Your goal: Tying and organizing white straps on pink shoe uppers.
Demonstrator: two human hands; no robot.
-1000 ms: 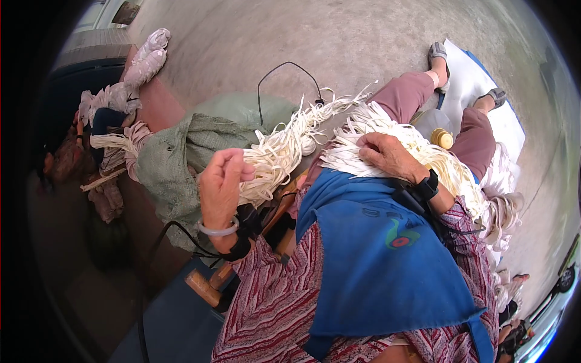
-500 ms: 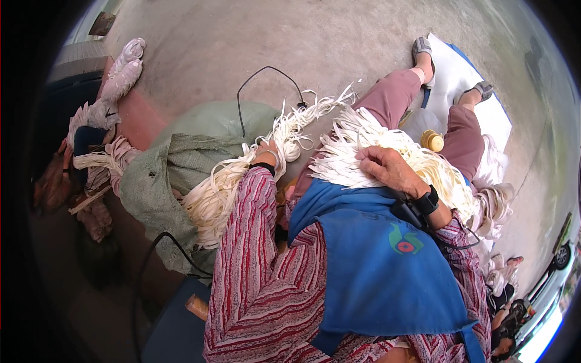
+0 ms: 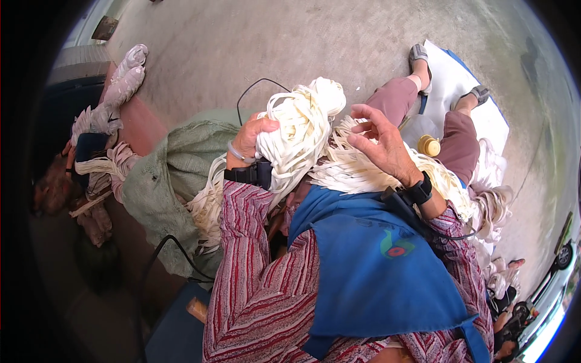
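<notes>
Blue cloth [image 3: 369,266] is lying across my lap under both striped sleeves, keeping the work off my clothes. Just past it, my left hand [image 3: 253,138] is closing around a thick bundle of cream strands [image 3: 299,130], fingers wrapped tight at its side so the looped top is standing up while the loose ends are trailing down toward the green sack [image 3: 175,175] on my left. My right hand [image 3: 381,142] is hovering open beside that bundle, fingers spread and holding nothing, above the flat heap of strands [image 3: 357,172] spread over my knees. Farther out, a small yellow-capped bottle [image 3: 428,144] is sitting by my leg, and my feet are resting on a white sheet [image 3: 484,115] on the concrete.
</notes>
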